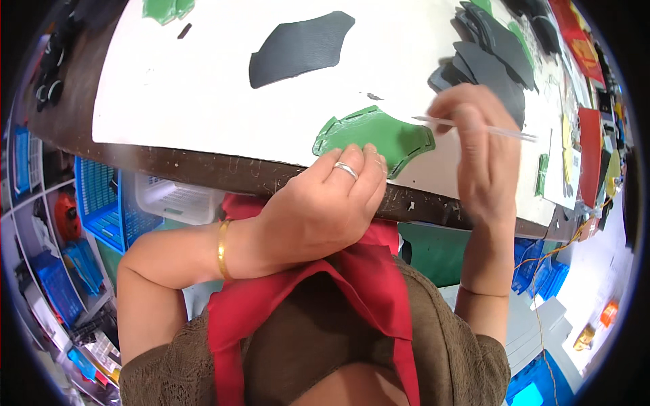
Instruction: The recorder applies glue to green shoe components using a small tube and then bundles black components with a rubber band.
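A green pattern piece [372, 133] with slots along its edges lies near the table's front edge. My left hand [328, 193] rests on its near side, the fingers stretched out flat over it and the thumb hidden. In my closed right hand [477, 145], slightly blurred, is a slim pale pen [504, 131], its dark tip just above the piece's right end. Beyond them, a dark grey leather-like cut piece [301, 49] lies flat on the white sheet [189, 88].
A pile of dark cut pieces [494, 51] lies at the far right, with green pieces beneath. More green pieces [166, 8] sit at the far left. Small dark scraps dot the sheet. Below the table's left edge are a blue basket [101, 203] and a white basket [172, 196].
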Demonstrator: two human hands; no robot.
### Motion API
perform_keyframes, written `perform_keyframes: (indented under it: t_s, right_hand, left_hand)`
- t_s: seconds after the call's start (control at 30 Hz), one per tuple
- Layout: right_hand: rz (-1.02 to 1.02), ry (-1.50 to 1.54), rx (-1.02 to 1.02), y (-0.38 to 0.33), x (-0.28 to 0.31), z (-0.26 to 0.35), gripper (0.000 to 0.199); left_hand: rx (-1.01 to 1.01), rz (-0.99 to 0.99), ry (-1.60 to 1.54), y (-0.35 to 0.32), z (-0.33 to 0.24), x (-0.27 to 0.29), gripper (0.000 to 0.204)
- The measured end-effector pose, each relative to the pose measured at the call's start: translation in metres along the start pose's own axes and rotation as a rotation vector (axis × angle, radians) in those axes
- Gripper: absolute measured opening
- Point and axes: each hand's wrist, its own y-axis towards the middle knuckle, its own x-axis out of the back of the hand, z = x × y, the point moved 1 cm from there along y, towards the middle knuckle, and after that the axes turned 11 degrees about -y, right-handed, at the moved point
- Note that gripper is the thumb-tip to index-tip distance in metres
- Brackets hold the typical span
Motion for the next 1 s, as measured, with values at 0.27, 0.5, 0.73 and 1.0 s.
perform_keyframes:
  t_s: [0.27, 0.5, 0.73, 1.0]
  right_hand:
    - [0.321, 0.106, 0.247, 0.039, -0.042, 0.040, 0.026]
    - [0.236, -0.205, 0.239, 0.040, -0.024, 0.014, 0.023]
    - [0.081, -0.021, -0.058, 0.006, 0.008, 0.003, 0.023]
    - [0.141, 0.199, 0.183, -0.032, -0.010, -0.013, 0.018]
  left_hand:
    - [0.009, -0.037, -0.046, -0.010, -0.001, -0.005, 0.039]
    - [0.065, -0.033, -0.007, 0.000, 0.000, -0.004, 0.032]
    - [0.025, -0.137, -0.013, 0.002, 0.005, -0.007, 0.030]
    - [0.069, -0.075, 0.047, 0.019, 0.004, -0.008, 0.035]
